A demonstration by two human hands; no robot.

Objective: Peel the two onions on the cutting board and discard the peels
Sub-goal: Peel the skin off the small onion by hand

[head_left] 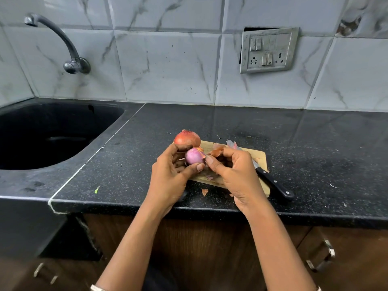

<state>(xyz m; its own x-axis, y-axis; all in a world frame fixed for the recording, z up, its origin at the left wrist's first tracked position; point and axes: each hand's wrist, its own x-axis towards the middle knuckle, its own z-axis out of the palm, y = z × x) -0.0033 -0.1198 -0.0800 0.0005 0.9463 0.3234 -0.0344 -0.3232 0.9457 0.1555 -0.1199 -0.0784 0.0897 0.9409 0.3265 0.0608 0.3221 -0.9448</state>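
Counter edge: a loose scrap [204,192] of peel lies on the black counter [126,185], just in front of the board.
Left hand [170,175]: fingers curled round the purple onion, thumb laid along its near side.
Right hand [237,175]: thumb and forefinger pinch a strip of peel [217,152] at the onion's right side.
Purple onion [194,156]: held between both hands, over the left part of the cutting board [260,158] (mostly bare, a bit of orange skin on top).
Knife [273,181]: along the board's right side, black handle reaching onto the counter, blade partly hidden by the right hand.
Brown onion [187,139]: unpeeled, on the board's far left corner, just behind the left fingers.
Sink [52,139]: well to the left, tap [69,49] on the tiled wall above.
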